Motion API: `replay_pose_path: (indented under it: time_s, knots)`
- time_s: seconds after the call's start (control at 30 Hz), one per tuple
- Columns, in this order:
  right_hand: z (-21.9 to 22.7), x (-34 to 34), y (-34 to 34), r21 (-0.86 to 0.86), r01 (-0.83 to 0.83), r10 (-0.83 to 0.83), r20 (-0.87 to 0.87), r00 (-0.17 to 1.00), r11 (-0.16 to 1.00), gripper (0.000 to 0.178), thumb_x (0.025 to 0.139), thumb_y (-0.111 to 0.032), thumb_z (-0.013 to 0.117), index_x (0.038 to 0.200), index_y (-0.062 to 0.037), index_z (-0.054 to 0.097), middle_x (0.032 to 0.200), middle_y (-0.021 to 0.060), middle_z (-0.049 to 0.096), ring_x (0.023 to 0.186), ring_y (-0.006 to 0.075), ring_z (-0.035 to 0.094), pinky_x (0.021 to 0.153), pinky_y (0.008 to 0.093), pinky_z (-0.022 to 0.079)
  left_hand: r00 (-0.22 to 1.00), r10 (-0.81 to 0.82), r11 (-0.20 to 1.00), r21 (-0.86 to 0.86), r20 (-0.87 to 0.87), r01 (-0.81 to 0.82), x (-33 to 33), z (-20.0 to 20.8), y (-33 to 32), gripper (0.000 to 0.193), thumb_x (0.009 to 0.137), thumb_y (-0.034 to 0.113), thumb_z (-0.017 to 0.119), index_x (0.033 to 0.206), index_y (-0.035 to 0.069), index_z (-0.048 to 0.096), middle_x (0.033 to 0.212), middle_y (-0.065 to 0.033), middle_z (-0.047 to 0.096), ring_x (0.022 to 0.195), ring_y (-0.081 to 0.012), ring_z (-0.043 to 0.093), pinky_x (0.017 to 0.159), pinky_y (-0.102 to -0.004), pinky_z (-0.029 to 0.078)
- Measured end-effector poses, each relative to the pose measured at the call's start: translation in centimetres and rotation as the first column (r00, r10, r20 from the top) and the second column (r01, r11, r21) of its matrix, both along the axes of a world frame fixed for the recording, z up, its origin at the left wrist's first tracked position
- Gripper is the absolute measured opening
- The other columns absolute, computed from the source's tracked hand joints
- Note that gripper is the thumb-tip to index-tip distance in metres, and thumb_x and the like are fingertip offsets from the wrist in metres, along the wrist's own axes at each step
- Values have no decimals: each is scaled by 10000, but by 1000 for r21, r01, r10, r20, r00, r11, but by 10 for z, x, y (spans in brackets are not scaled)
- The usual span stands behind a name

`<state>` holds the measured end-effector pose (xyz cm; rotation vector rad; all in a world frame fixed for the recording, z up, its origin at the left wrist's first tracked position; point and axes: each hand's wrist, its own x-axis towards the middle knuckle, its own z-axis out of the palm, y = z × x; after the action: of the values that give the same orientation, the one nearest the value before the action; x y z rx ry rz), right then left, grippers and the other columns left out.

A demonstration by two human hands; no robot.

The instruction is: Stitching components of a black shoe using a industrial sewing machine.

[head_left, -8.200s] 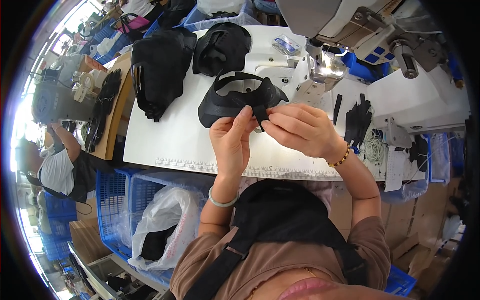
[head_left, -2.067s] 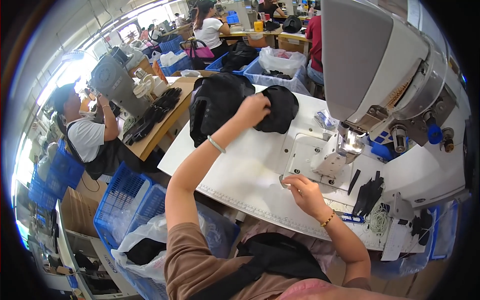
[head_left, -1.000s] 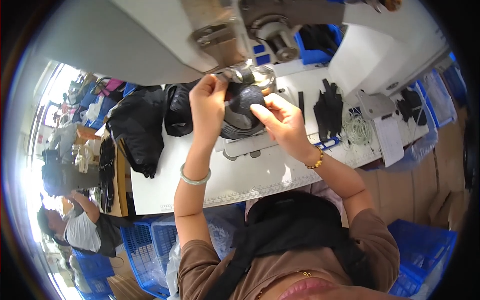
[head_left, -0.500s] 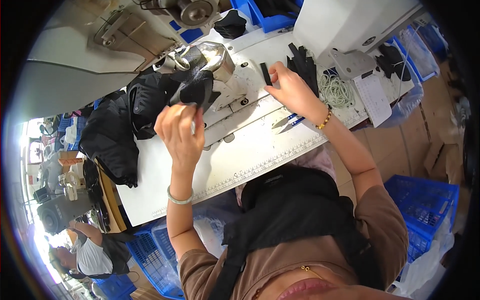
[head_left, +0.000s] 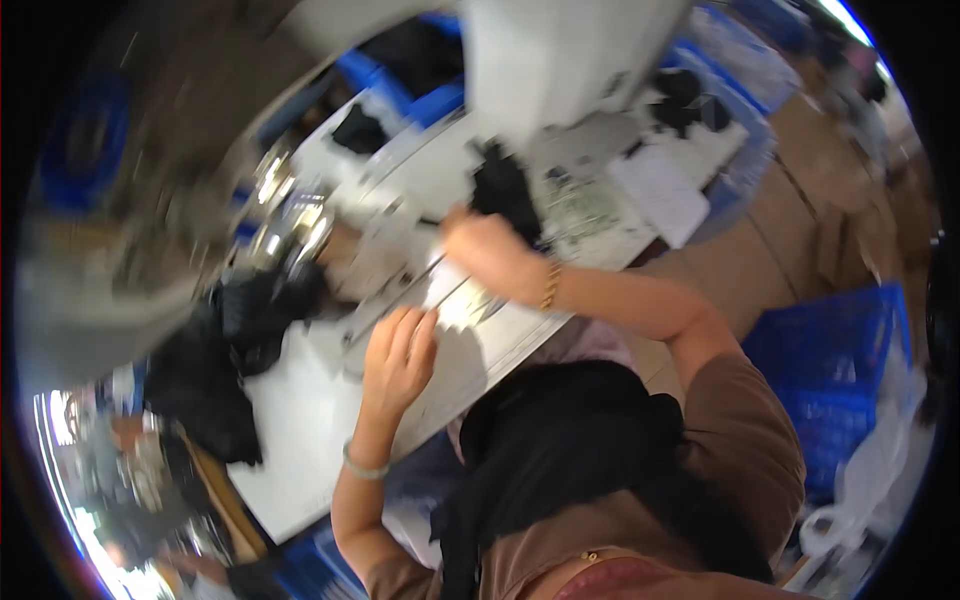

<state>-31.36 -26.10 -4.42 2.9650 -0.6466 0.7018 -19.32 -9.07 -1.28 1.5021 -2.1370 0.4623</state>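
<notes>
Motion blurs much of the head view. My left hand hovers above the near part of the white table, its fingers curled together; whatever they may hold does not show. My right hand is farther off to the right, over the table beside a stack of black strips. A short dark strip shows at its fingertips, but smearing hides whether they grip it. Thin dark lines run between the two hands, too blurred to name. Black fabric pieces lie to the left of my left hand.
A shiny metal machine part stands behind the hands, with a white machine body at the back. Pale cord and a paper sheet lie to the right. A blue crate is on the floor at right.
The whole view has swung, shifting the table down and left. My left hand has come away from the black fabric at the machine, toward my right hand. My right hand stays near the strips.
</notes>
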Motion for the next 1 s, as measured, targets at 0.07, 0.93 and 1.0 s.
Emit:
replay_pose_path:
  time_s: [0.07, 0.93, 1.0]
  knots:
    - [3, 4, 10, -22, 50, -50, 6, 999, 999, 152, 644, -31, 575, 713, 104, 567, 679, 225, 546, 538, 267, 628, 420, 319, 504, 1000, 31, 1000, 1, -4, -31, -6, 4, -4, 373, 688, -49, 602, 1056, 4, 580, 997, -125, 561, 907, -288, 560, 752, -370, 482]
    - [78, -46, 29, 886, -428, 12, 436, 900, -178, 114, 858, -44, 578, 931, 24, 522, 737, 31, 581, 620, 87, 591, 551, 207, 472, 971, 79, 956, -259, -227, -138, -13, 39, -28, 375, 683, -56, 664, 1034, 74, 637, 1031, -71, 554, 856, -200, 553, 695, -305, 474]
    - [72, -48, 25, 897, -437, 44, 440, 897, -70, 133, 845, -50, 591, 954, 8, 542, 747, 9, 575, 589, 51, 528, 533, 188, 426, 975, 81, 984, -142, -206, -111, -16, 46, -22, 393, 652, -54, 647, 1027, 63, 635, 989, -75, 557, 850, -220, 549, 725, -322, 463]
